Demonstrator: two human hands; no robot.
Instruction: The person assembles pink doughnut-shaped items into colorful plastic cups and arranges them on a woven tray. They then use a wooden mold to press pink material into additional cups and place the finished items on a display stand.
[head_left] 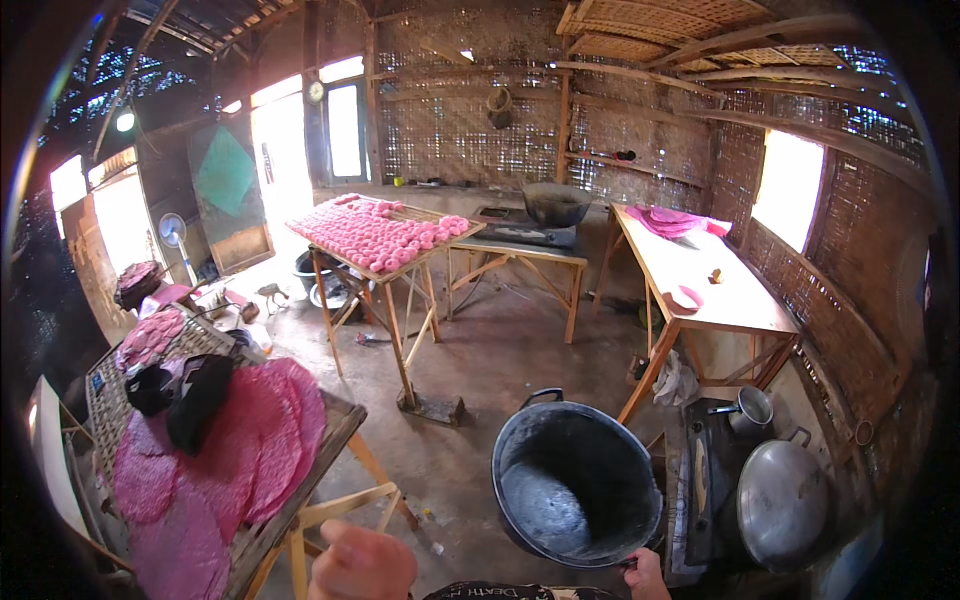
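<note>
My right hand (pixel 645 576) is closed around the near handle of a large, dark metal pot (pixel 508 478). The pot hangs in front of me with its wide mouth facing up toward me, showing a scuffed grey inside. A second loop handle sticks out at its far rim. My left hand (pixel 362 563), curled into a fist, is to the left of the pot and apart from it. Nothing shows in that fist, though its lower part is cut off by the picture's edge. Close by on the left lie large pink textured sheets (pixel 262 440) on a wooden-framed rack.
Pink rounds (pixel 385 235) cover a rack on trestle legs ahead. At right stands a wooden table (pixel 740 285) with a pink bowl. Near right, a stove (pixel 700 480) sits beside a saucepan (pixel 752 410) and lidded pan (pixel 783 505). A wok (pixel 556 205) stands farther back.
</note>
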